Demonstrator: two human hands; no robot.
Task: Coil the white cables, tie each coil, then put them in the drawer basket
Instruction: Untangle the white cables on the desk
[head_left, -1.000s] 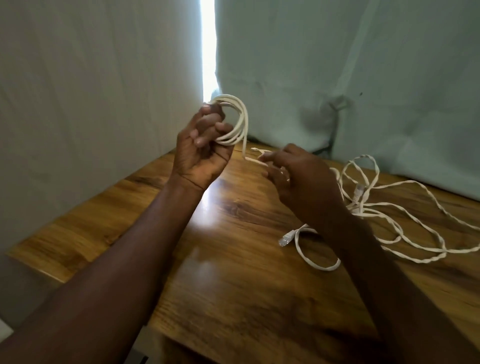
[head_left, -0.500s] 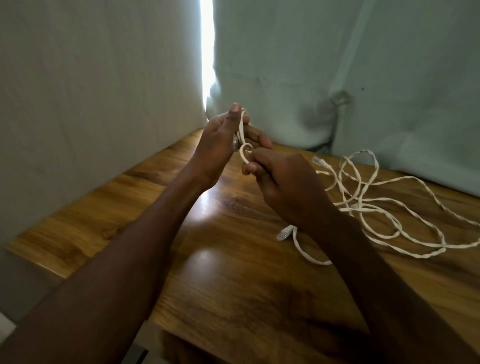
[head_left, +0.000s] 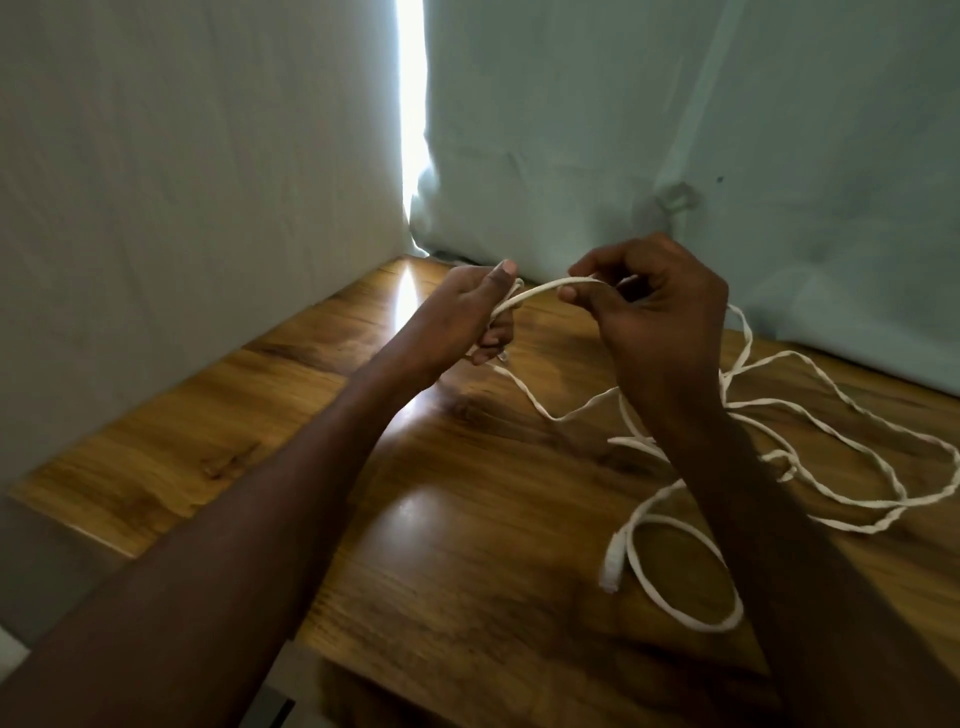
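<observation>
White cable (head_left: 545, 288), now stretched between separated hands, both hands' fingers pinching it

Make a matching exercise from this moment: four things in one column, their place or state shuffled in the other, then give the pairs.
Things
1. left hand
2. right hand
3. loose white cable
4. wooden table

States
A. lies tangled on the tabletop
B. pinches one end of the taut strand
C. glossy, bears the cable
D. grips the cable, thumb up

Pairs: 1-D, 2-B, 3-A, 4-C
</observation>
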